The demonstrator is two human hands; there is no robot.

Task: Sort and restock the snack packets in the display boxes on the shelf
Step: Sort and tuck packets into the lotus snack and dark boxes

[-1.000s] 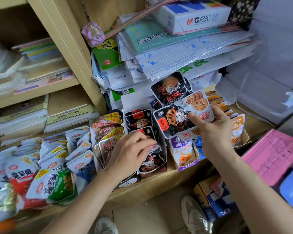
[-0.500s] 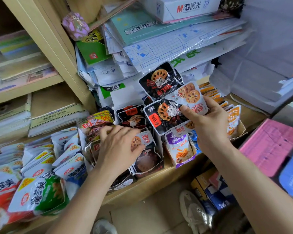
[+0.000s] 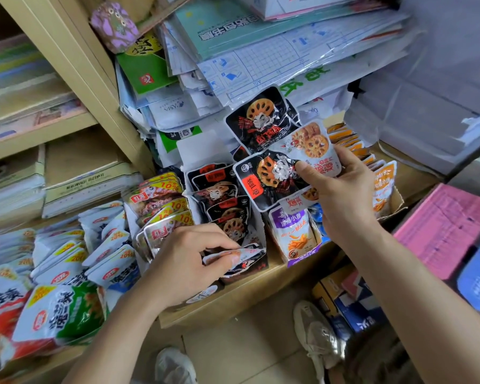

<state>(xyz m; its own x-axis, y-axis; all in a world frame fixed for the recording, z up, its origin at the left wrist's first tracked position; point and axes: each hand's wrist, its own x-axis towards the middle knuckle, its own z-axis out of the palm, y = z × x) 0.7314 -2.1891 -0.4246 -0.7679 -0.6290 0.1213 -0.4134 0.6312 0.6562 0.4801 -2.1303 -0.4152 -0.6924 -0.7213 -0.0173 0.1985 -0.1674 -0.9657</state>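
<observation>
Now a white snack packet [image 3: 243,256] is pinched between the curled fingers and thumb of the left hand [image 3: 183,261] at the front of the middle display box [image 3: 262,234] on the wooden shelf [image 3: 233,297], while a fan of lotus-root packets [image 3: 263,178] is gripped in the right hand [image 3: 341,195] just above the boxes.

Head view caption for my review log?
Right hand holds a fan of lotus-root packets; left hand pinches a pale packet in the display box.
</observation>
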